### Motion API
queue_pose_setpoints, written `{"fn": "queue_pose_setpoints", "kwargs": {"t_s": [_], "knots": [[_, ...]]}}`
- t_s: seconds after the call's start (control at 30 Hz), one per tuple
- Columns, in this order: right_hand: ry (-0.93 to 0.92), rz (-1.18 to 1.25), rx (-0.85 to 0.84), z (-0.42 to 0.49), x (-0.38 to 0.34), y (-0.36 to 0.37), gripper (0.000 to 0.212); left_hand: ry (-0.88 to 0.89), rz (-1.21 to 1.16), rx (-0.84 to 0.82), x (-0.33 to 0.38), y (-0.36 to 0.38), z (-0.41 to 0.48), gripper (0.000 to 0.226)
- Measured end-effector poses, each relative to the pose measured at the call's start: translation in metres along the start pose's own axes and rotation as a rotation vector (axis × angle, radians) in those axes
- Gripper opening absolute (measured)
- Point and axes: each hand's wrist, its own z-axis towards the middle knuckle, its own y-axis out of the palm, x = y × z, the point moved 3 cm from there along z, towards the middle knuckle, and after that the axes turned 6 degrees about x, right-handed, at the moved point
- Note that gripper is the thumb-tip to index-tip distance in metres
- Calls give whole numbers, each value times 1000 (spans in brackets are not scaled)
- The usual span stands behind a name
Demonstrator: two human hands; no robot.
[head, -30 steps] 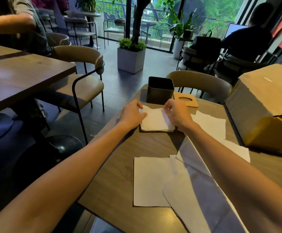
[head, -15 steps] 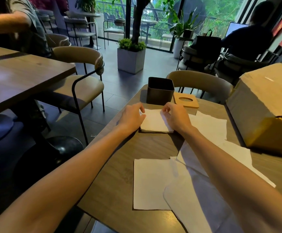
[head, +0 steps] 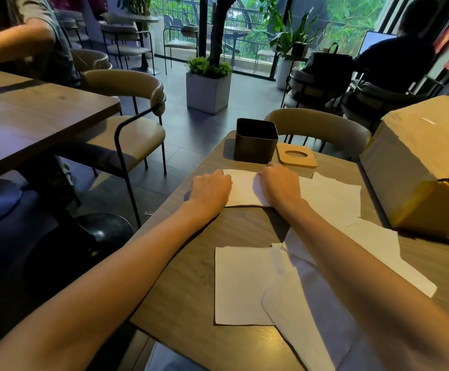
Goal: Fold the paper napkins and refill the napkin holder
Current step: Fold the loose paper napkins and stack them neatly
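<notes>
Left hand (head: pixel 210 189) and right hand (head: pixel 280 185) pressed flat on folded napkin (head: pixel 242 191) between them, napkin holder (head: pixel 255 140) just beyond

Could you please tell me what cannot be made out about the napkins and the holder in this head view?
- Inside of the dark napkin holder: its near wall hides the bottom, so fill is unknown.
- Folded napkin: left hand and right hand cover both ends; fingertips hidden.
- Loose napkins: right forearm overlaps them; count unclear.
</notes>
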Motion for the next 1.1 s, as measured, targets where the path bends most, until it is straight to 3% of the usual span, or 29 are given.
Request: {"fn": "queue_pose_setpoints", "kwargs": {"t_s": [0.2, 0.3, 0.47, 0.73, 0.87, 0.93, 0.97, 1.0, 1.03, 1.07, 1.1], "knots": [[18, -113, -158, 1, 12, -9, 25, -43, -4, -99, -4, -4, 1, 39], [2, -34, -187, -2, 13, -25, 28, -46, -84, -100, -4, -15, 1, 42], [-132, 157, -206, -23, 4, -65, 40, 147, -165, -81, 5, -40, -17, 39], [-298, 164, -634, -74, -20, -103, 23, 261, -387, -402, 19, -75, -68, 28], [-259, 292, -674, -89, -10, -112, 21, 252, -370, -531, 11, -77, -89, 32], [-318, 287, -642, -95, -7, -98, 12, 234, -387, -559, 9, -75, -96, 30], [-382, 407, -582, -102, -13, -92, 9, 229, -398, -570, 8, -74, -98, 27], [-454, 637, -421, -112, -19, -88, 21, 229, -409, -584, 8, -74, -99, 24], [-379, 938, -191, -124, -22, -82, 41, 233, -426, -598, 8, -73, -99, 20], [-63, 1237, -116, -129, -17, -71, 57, 238, -447, -611, 7, -73, -98, 16], [130, 1374, -77, -137, -14, -64, 65, 241, -469, -622, 7, -74, -97, 13]]}}
